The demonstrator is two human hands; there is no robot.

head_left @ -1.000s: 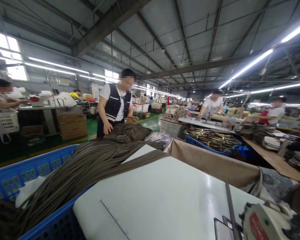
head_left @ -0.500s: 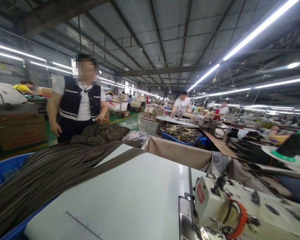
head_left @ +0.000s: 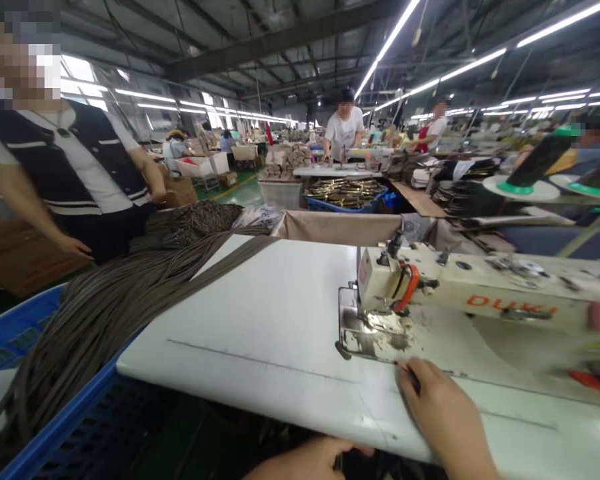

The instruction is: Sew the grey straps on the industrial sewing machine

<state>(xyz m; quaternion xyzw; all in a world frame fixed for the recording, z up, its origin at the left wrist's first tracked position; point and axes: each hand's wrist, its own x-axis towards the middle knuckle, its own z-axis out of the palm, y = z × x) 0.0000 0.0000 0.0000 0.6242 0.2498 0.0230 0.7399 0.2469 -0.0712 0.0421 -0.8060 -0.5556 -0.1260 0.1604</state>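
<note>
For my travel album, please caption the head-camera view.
A worker's right grip near a sewing machine on a white tabletop, dark strips trailing across its corner into a blue basket.

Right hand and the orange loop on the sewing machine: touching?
Apart. The head view shows the right hand well below the orange loop, with the sewing machine's bed visible between them.

A smooth white table (head_left: pixel 280 300) has a big sewing machine (head_left: pixel 445 290) on its right side, long gray-brown straps (head_left: pixel 220 270) lying over its far left edge, and a thin dark ruler line (head_left: pixel 260 362) near its front.
</note>
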